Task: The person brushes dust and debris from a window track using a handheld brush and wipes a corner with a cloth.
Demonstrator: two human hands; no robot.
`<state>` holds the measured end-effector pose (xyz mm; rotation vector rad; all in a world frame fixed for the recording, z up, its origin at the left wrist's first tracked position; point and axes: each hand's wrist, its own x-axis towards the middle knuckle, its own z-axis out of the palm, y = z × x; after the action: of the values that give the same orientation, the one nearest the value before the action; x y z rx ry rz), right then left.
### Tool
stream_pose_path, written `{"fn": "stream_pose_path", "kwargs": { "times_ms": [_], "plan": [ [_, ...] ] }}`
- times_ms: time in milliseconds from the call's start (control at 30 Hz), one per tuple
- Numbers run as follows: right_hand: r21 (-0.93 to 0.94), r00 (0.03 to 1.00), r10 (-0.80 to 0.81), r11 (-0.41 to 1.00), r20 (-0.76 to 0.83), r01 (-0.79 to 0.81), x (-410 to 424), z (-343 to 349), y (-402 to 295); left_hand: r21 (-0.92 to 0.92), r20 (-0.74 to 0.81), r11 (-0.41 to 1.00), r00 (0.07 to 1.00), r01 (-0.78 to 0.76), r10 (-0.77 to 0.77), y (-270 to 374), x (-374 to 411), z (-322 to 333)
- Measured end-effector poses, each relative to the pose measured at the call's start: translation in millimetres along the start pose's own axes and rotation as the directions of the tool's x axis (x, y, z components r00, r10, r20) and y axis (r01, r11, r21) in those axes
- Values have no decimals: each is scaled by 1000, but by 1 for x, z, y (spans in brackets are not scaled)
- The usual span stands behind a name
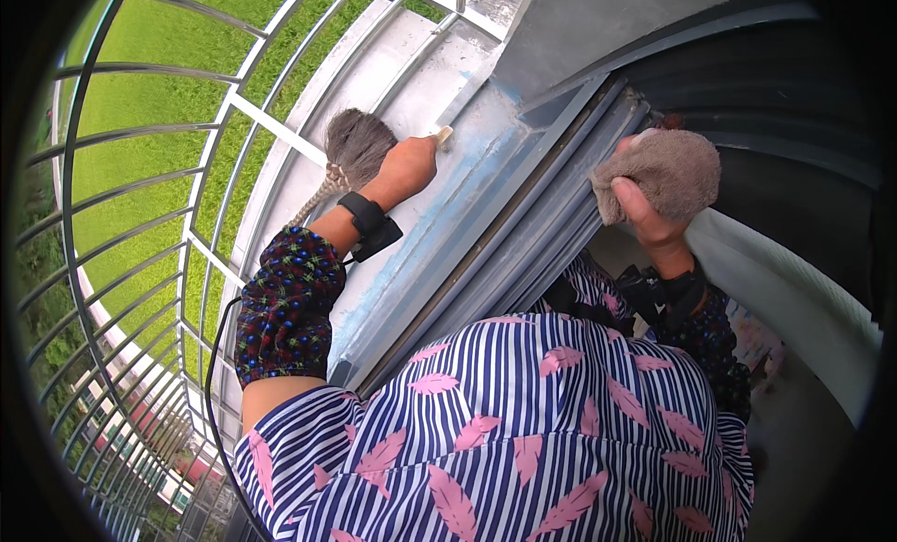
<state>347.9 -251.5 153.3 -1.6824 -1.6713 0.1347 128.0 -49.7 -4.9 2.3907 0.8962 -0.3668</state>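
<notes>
My left hand [413, 162] is closed in a fist over the white outer window ledge [378, 223]. A short, pale-tipped object [443, 135], perhaps a small brush, juts out of it; the rest is hidden by my fingers. Just left of that hand lies a hand broom [359, 144] with dark fibre bristles and a braided handle, partly behind my wrist. My right hand [648, 216] grips a folded brown-grey cloth [666, 174], held above the inner side of the grey metal sliding-window track [518, 226]. Blue stains and dust mark the ledge beside the track.
A cage of metal security bars [210, 139] encloses the ledge on the left, with a green field [154, 44] beyond. Dark window panels [757, 86] stand at right, above a pale curtain-like sheet [778, 290]. A black cable [210, 374] runs beside my left sleeve.
</notes>
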Motion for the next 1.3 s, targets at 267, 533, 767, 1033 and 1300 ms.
{"fn": "stream_pose_path", "kwargs": {
  "times_ms": [267,533,767,1033,1300],
  "plan": [
    [-29,999,31,999,13,-31,3,-1,1,111,195,994,981,-14,-7,28,29,-18],
    [16,999,-19,1000,26,19,5,-2,-3,100,263,995,965,-1,-25,5,58,-10],
    [159,998,63,985,29,-67,-1,4,0,40,440,995,893,89,-97,27,122,-36],
    [283,991,133,950,20,-133,-1,1,2,10,138,992,983,-122,120,-8,45,6],
    [365,979,205,911,4,-192,-1,5,-1,-44,-87,999,996,31,-35,2,20,62]
  ]
}}
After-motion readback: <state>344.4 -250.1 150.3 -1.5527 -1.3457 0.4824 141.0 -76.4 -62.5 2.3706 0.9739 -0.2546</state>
